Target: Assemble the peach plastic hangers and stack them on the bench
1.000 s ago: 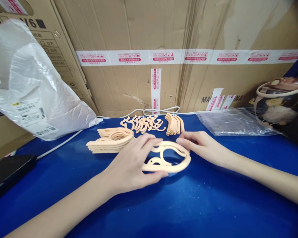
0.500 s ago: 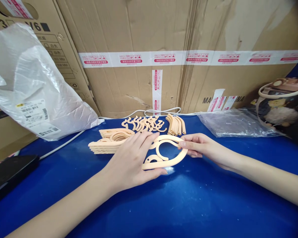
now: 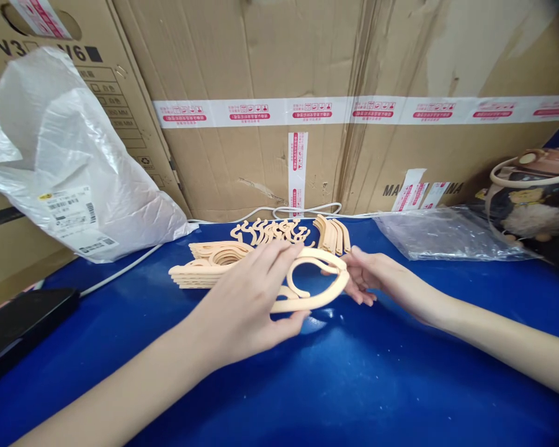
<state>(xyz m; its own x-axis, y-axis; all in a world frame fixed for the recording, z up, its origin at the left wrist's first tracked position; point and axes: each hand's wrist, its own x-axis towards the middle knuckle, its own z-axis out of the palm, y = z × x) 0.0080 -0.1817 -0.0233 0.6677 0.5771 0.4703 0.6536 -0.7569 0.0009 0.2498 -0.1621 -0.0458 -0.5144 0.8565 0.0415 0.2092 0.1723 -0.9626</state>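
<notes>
A cream plastic folding clothes hanger (image 3: 324, 300), folded into a pointed loop, is held over the blue table (image 3: 335, 385). My left hand (image 3: 244, 298) grips its left part, fingers over the top and thumb along the lower edge, which hides that end. At its pointed right end is my right hand (image 3: 375, 276), with the thumb lifted off and the fingers apart; one fingertip shows behind the loop. Behind my left hand lies a stack of similar cream hanger parts (image 3: 198, 274). Farther back are several loose hanger hooks (image 3: 272, 233) and a row of curved cream pieces (image 3: 334, 236).
Large cardboard boxes (image 3: 242, 62) stand along the back. A white plastic mailing bag (image 3: 74, 167) leans at the left, above a black phone-like device (image 3: 28, 329). At the right are a clear plastic bag (image 3: 442, 233) and a dark bag (image 3: 540, 205). A white cable (image 3: 121, 270) crosses the table.
My right hand has loosened its pinch on the hanger's right end, the thumb now raised. The loop's right end has narrowed to a point. My left hand keeps its hold.
</notes>
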